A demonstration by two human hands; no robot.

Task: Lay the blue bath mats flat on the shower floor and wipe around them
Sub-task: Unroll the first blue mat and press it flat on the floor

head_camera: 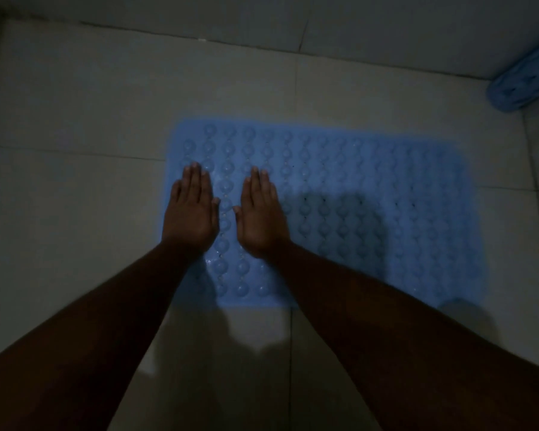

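Note:
A blue bath mat [371, 194] with rows of round suction cups lies spread flat on the pale tiled shower floor [75, 119]. My left hand [192, 213] rests palm down on the mat's left edge, fingers straight and held together. My right hand [262, 216] lies palm down just to its right, also flat on the mat. Neither hand holds anything. A second blue mat [523, 85] sits rolled or bunched up in the far right corner against the wall.
The light is dim. A tiled wall [386, 23] runs along the back and meets the floor just beyond the mat. Grout lines cross the floor. Bare tile stretches to the left of and in front of the mat.

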